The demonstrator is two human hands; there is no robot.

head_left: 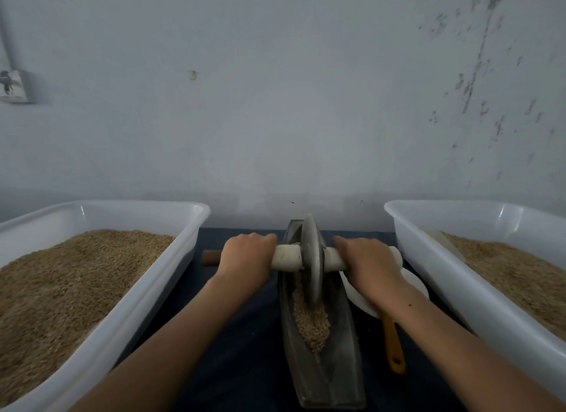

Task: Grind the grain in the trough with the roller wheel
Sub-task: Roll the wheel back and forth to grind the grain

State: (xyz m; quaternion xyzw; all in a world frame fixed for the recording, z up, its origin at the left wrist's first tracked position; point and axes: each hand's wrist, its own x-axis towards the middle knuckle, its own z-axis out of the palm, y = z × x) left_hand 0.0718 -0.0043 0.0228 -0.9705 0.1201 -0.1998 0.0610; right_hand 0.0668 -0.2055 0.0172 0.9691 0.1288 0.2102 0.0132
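A long dark metal trough point(343, 344) runs away from me on the dark cloth, with crushed brown grain point(312, 322) lying in its groove. A grey disc-shaped roller wheel point(311, 258) stands upright in the far half of the trough, on the grain. A pale axle handle point(286, 257) passes through its centre. My left hand point(246, 260) grips the handle left of the wheel. My right hand point(370, 263) grips it right of the wheel.
A white tub point(134, 304) heaped with grain stands at the left, another white tub point(428, 258) with grain at the right. A white dish point(415, 284) and an orange-handled tool point(393, 344) lie right of the trough. The wall rises just behind.
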